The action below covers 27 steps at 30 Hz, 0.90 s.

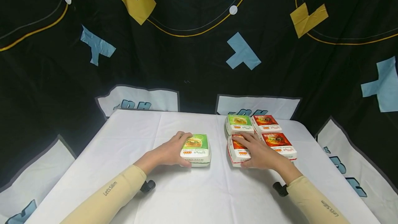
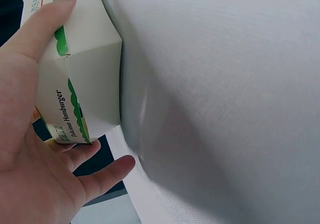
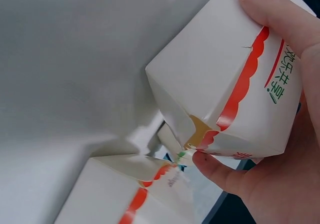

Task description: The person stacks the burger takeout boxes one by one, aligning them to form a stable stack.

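With thumb and fingers around it, my left hand [image 1: 169,150] holds a green-and-white hamburger box [image 1: 196,152] at the table's middle. In the left wrist view the thumb lies along the box's [image 2: 95,88] near side, and the little finger sticks out apart from it. My right hand [image 1: 261,152] grips a red-and-white burger box [image 1: 237,153] across its top, thumb on the near side. This box [image 3: 210,68] has a slightly gaping corner flap in the right wrist view. Close around it stand a green box [image 1: 239,123], a red box [image 1: 266,122] and another red box [image 1: 278,142].
A white cloth covers the table [image 1: 199,196]. Behind it hangs a black curtain [image 1: 186,65] with blue and yellow cutouts. White lettered panels [image 1: 258,104] stand along the back and sides. Dark wrist cameras [image 1: 147,186] sit below both forearms.
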### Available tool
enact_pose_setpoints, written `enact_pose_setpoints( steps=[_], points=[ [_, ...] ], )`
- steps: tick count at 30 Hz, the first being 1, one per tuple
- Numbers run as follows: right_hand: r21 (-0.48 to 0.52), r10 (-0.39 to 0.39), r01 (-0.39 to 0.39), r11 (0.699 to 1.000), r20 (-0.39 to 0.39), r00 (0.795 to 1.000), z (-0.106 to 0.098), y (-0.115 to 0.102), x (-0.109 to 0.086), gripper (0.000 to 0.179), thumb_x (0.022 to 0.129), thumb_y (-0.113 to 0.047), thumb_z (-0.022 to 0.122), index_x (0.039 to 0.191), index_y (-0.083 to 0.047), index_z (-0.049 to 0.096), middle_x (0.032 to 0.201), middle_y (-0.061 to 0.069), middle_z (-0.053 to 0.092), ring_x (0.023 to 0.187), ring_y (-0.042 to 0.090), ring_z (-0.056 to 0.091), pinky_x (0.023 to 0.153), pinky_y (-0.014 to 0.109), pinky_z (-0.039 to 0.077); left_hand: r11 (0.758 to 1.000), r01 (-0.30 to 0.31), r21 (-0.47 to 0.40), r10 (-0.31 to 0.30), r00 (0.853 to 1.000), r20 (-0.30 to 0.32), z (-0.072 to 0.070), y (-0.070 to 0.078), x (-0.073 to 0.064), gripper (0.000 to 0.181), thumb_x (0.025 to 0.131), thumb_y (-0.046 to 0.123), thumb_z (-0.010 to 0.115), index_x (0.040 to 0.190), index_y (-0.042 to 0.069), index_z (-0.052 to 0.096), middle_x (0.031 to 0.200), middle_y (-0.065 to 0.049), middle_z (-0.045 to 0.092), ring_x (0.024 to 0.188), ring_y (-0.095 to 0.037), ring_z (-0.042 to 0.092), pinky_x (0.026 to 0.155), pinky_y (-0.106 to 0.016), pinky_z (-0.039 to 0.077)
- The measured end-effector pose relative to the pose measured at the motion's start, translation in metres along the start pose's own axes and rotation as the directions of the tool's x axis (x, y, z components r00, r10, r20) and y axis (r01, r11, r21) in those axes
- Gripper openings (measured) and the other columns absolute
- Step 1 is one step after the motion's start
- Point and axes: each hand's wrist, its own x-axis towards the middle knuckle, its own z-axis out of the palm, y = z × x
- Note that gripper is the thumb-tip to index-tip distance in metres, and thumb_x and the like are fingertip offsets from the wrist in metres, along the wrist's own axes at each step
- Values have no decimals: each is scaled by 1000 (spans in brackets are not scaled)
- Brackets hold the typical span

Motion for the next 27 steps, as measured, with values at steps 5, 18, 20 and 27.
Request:
enact_pose_setpoints(
  steps=[5,18,20,27],
  points=[
    [-1,10,-10,1000,5,1000,-8,-2,2,98,75,-48,85,156,-46,29,163,4,28,147,38,24,104,70,39,1000,-4,4,4,1000,1,-2,0,2,112,66,55,89,155,25,28,146,-4,38,121,-19,46,94,-39,49],
    [-1,-11,11,1000,-18,1000,-23,-13,6,95,77,-50,83,156,-47,29,164,7,29,146,37,29,100,63,46,1000,6,6,-6,1000,-3,-3,-2,4,114,67,57,88,157,27,25,151,-4,36,123,-18,46,96,-40,49],
    [-3,-5,5,1000,-9,1000,-25,-16,6,96,77,-52,82,156,-48,28,165,6,28,146,36,28,99,63,47,1000,11,4,-11,1000,0,-2,-2,3,115,67,57,88,158,28,25,153,-5,35,124,-19,46,96,-41,49],
    [-7,-10,10,1000,8,1000,-31,-26,9,96,78,-51,81,156,-50,25,165,3,26,147,33,27,98,59,49,1000,24,19,-24,1000,5,3,-3,0,115,67,60,86,158,29,24,157,-7,30,129,-21,44,95,-43,50]
  ],
)
